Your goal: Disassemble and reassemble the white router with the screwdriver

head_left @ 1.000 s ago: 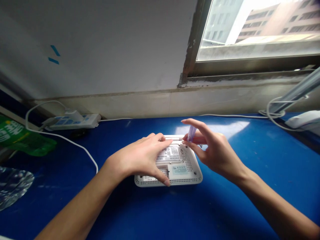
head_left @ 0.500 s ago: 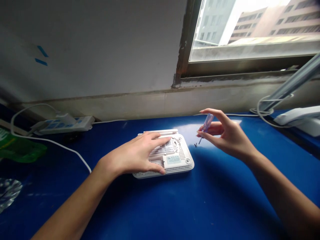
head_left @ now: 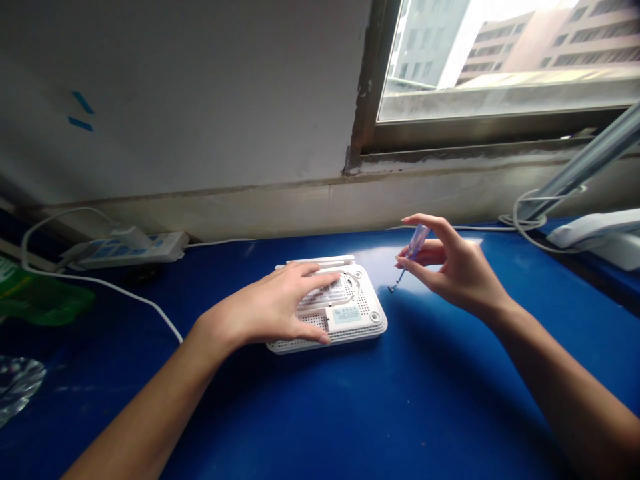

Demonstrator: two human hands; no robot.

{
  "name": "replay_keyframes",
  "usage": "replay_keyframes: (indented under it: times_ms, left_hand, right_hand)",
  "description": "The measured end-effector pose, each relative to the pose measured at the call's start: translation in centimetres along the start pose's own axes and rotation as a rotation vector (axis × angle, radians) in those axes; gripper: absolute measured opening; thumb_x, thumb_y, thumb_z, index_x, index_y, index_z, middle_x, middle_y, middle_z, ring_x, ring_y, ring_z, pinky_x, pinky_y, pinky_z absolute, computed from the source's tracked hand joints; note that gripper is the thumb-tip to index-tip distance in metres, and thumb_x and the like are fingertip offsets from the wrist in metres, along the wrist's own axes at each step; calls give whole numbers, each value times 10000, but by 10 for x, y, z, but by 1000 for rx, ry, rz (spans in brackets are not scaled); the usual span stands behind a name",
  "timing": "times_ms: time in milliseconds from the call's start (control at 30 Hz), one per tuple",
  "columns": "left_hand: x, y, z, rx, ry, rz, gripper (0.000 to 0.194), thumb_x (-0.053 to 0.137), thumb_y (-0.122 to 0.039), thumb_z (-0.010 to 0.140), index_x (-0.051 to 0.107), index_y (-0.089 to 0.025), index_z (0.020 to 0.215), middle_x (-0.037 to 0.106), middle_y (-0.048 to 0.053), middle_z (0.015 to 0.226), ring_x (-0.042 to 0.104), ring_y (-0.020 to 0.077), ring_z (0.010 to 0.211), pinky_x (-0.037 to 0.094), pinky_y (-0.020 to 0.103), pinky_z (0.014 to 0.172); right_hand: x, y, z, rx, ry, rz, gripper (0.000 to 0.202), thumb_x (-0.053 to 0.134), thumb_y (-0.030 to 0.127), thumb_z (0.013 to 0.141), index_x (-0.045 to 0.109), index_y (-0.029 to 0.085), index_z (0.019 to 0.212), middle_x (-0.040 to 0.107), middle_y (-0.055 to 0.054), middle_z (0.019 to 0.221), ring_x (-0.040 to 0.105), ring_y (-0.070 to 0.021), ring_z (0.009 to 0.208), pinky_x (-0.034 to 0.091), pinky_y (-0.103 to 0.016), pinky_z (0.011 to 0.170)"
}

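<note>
A white router (head_left: 367,293) lies on the blue tabletop with its vented, labelled underside up and its antenna (head_left: 325,260) along the back edge. My left hand (head_left: 275,300) rests flat over the router's left part, fingers spread, hiding much of it. To the right of the router, my right hand (head_left: 440,260) grips a small screwdriver (head_left: 416,241) with a clear purple handle between thumb and fingers. The screwdriver slants down to the left, its tip at some tiny dark screws (head_left: 392,288) on the table. I cannot tell whether a screw clings to the tip.
At the back left sits a power strip (head_left: 170,247) with a plugged-in adapter; its white cable (head_left: 145,301) runs toward my left forearm. A green bottle (head_left: 45,293) and a clear plastic item (head_left: 20,387) lie far left. On the right are a metal pole (head_left: 575,167) and a white device (head_left: 600,237).
The screwdriver's tip has shifted slightly left and now meets the small screws. My left hand and the router have stayed in place.
</note>
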State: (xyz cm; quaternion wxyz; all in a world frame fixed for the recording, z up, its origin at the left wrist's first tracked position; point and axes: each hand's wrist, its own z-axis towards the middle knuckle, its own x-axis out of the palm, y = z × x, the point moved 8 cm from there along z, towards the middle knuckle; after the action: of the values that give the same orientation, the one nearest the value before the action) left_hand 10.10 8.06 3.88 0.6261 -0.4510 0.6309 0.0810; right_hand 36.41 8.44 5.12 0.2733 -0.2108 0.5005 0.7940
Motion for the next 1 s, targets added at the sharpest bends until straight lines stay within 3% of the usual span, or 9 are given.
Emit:
replay_keyframes:
  times_ms: [167, 267, 433, 567, 800, 1000]
  left_hand:
    - [0, 1, 0, 10, -10, 4, 977, 789, -723, 792, 418, -373, 1625, 378, 88, 1704, 371, 414, 1543, 344, 568, 1240]
    - [0, 2, 0, 19, -7, 15, 966, 765, -737, 810, 408, -371, 1630, 365, 90, 1711, 356, 396, 1553, 326, 563, 1249]
    - [-1, 1, -1, 17, -6, 26, 952, 755, -739, 817, 417, -367, 1625, 369, 94, 1709, 366, 399, 1547, 326, 567, 1245]
    - [-1, 0, -1, 5, 7, 45, 955, 746, -737, 826, 408, -352, 1632, 367, 95, 1710, 365, 393, 1548, 318, 559, 1251]
    - [-1, 0, 0, 8, 7, 50, 950, 759, -716, 828, 410, -347, 1631, 368, 99, 1709, 364, 386, 1548, 323, 553, 1245]
    - [0, 1, 0, 19, 3, 36, 960, 740, -753, 820, 408, -360, 1631, 365, 96, 1711, 361, 387, 1549, 319, 551, 1247]
  right_hand:
    - [-4, 14, -2, -1, -62, 215, 698, 861, 358, 827, 504, 309, 1424, 799, -14, 900, 821, -311, 817, 717, -455, 764]
    - [3, 30, -5, -20, -32, 405, 708, 877, 314, 825, 479, 316, 1410, 794, -1, 889, 821, -304, 798, 719, -486, 799]
    - [20, 46, -10, 13, 68, 580, 710, 885, 329, 835, 445, 312, 1392, 788, -8, 879, 817, -291, 754, 727, -458, 729]
    - [30, 45, -11, 45, 141, 632, 700, 875, 340, 850, 432, 323, 1392, 781, -3, 865, 816, -272, 740, 720, -414, 714]
    - [40, 33, -12, 68, 243, 634, 674, 855, 376, 871, 435, 324, 1396, 780, 6, 865, 817, -274, 755, 711, -438, 717]
    - [33, 41, -14, -1, 245, 562, 647, 864, 316, 857, 470, 302, 1371, 784, -5, 884, 818, -262, 769, 712, -398, 736]
